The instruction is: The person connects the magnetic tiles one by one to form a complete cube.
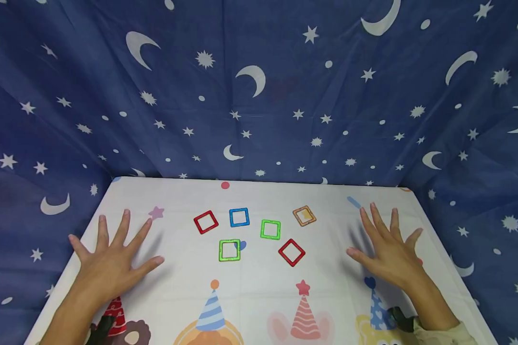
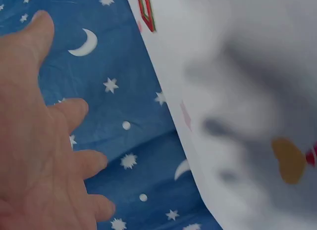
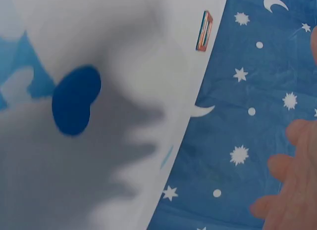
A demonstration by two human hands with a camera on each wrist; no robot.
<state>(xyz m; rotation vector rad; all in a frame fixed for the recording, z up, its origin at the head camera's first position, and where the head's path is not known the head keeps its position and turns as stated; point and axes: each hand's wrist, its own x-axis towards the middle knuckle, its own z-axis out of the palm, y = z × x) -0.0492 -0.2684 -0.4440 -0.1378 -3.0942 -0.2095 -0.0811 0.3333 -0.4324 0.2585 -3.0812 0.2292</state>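
Several small square plastic frames lie flat and apart mid-table. A red frame (image 1: 202, 215) is leftmost, with a blue frame (image 1: 240, 225) beside it. Nearer the front left is a green frame (image 1: 229, 259). Another green frame (image 1: 270, 238) lies right of centre, a second red frame (image 1: 298, 259) in front of it. An orange frame (image 1: 308, 223) is furthest right. My left hand (image 1: 108, 268), fingers spread, hovers over the table's left side, holding nothing. On the right, my right hand (image 1: 390, 254) also hovers with spread fingers and holds nothing. Both cast shadows below.
A white cloth (image 1: 259, 273) printed with party hats and animals covers the table. Dark blue fabric (image 1: 285, 96) with moons and stars hangs behind it and along both sides. Dark straps sit at the left wrist (image 1: 99, 330) and right wrist (image 1: 401, 318).
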